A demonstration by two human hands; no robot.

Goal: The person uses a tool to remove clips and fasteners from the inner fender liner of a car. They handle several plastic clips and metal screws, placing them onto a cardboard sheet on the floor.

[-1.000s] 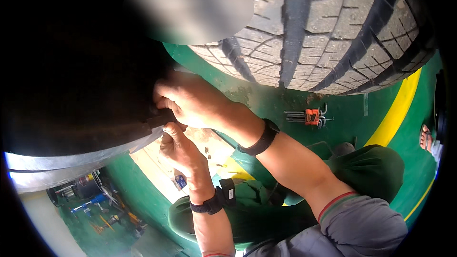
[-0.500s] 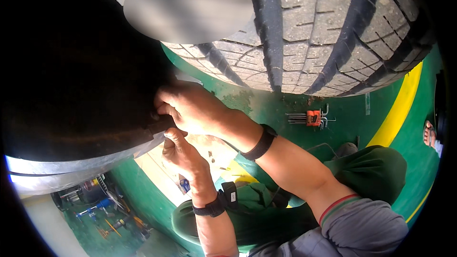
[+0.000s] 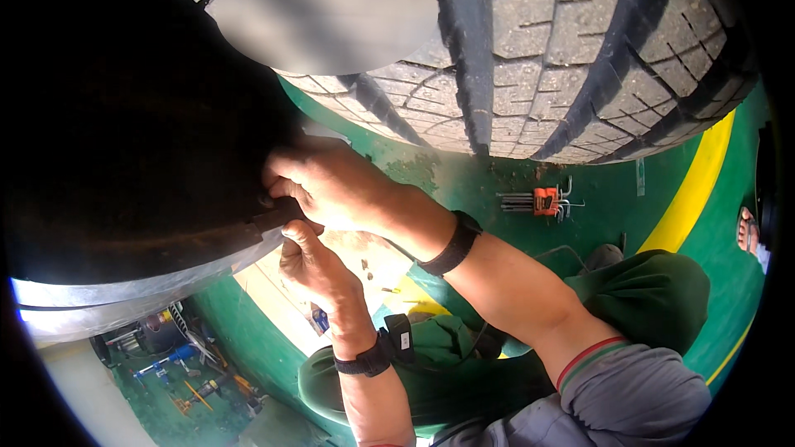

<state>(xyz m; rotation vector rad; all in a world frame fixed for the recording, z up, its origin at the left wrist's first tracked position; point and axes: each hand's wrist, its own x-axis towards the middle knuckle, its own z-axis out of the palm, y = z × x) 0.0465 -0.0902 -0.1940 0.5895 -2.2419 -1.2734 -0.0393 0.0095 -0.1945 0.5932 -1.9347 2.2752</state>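
Observation:
A large dark panel with a shiny silver lower edge fills the left side. My right hand reaches to its right end, fingers curled and closed at the edge; whatever they hold is lost in shadow. Just below, my left hand is closed with the thumb uppermost, against the panel's corner beside a small dark flap. What lies inside its fingers is hidden. Above and to the right hangs a worn, dusty tire, apart from both hands.
An orange-holdered hex key set lies on the green floor under the tire. Several tools, one a blue-bodied tool, lie at the lower left. A lit pale board is below my hands. Someone's foot shows at far right.
Both hands have shifted very slightly up and left, still at the panel's edge. Little else differs.

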